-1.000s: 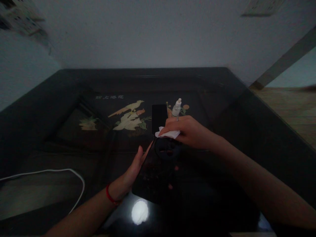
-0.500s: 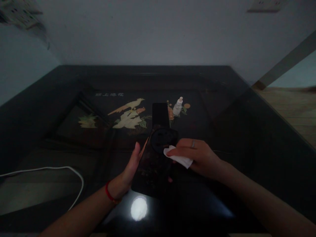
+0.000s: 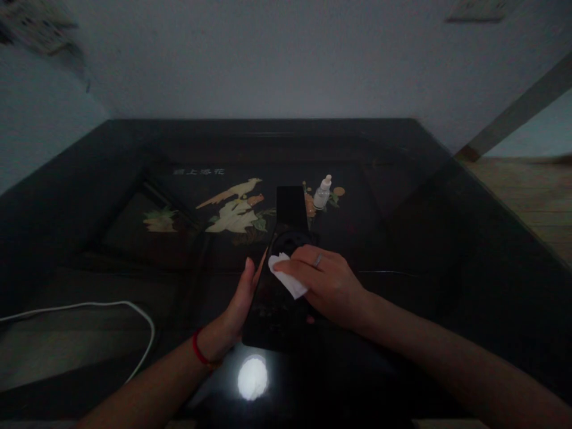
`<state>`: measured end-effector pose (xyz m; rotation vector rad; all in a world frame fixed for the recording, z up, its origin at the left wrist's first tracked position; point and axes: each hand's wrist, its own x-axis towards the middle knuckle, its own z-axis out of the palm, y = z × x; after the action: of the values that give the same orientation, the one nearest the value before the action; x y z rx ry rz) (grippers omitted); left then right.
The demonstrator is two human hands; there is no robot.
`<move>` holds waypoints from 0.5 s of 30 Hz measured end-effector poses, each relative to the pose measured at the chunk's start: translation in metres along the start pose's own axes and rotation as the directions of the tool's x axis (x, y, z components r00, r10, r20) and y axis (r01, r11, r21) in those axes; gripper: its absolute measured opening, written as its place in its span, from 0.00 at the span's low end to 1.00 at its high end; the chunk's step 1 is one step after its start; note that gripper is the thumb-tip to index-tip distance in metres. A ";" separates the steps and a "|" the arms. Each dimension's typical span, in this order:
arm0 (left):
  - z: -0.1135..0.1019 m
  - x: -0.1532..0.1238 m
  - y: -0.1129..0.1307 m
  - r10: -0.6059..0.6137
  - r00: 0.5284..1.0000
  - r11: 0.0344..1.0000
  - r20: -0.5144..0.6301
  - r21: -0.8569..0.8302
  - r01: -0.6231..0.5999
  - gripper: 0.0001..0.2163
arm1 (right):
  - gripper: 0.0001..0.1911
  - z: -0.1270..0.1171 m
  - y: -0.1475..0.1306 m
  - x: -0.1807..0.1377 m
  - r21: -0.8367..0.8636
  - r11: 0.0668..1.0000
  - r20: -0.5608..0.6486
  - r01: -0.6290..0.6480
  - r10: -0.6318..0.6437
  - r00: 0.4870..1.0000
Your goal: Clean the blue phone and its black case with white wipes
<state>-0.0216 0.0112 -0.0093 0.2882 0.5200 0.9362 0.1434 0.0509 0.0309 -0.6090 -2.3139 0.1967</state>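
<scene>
The right hand presses a folded white tissue under its fingers onto the dark phone, which the left hand cradles from beneath, just above the glossy black surface; 1 small dropper bottle stands beyond.

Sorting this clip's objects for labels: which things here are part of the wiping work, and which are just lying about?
In use:
left hand, steadying the phone
dark phone
right hand, pressing the tissue on it
white tissue

Lying about:
small dropper bottle
second dark phone
white cable
</scene>
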 end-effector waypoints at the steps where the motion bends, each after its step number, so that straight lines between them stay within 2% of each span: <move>1: 0.000 0.000 0.000 0.010 1.000 1.000 0.001 -0.001 -0.010 0.30 | 0.12 -0.003 0.000 -0.006 0.009 0.999 0.018 0.043 -0.043 0.999; 3: 0.000 0.000 0.001 0.017 1.000 1.000 0.022 0.002 -0.017 0.31 | 0.11 -0.012 0.002 -0.018 0.027 0.997 0.032 0.076 -0.077 0.997; 5: 0.000 -0.002 0.004 -0.014 0.996 1.000 0.093 0.018 0.013 0.33 | 0.10 -0.022 0.007 -0.027 0.022 0.999 0.005 0.034 -0.034 0.999; 9: 0.003 -0.003 0.007 -0.113 0.975 0.992 0.192 0.075 0.100 0.38 | 0.10 -0.032 0.019 -0.019 -0.046 0.997 -0.072 -0.054 0.051 0.996; 13: 0.002 -0.003 0.006 -0.126 0.970 0.991 0.206 0.080 0.111 0.39 | 0.13 -0.024 0.029 0.008 -0.158 0.984 -0.042 0.085 -0.092 0.995; 15: 0.001 -0.003 0.006 -0.124 0.970 0.991 0.207 0.082 0.109 0.40 | 0.15 -0.021 0.034 0.013 -0.205 0.972 -0.017 0.111 -0.117 0.993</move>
<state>-0.0267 0.0117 -0.0049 0.4117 0.3699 0.7631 0.1619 0.0863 0.0437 -0.5730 -2.3495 -0.1045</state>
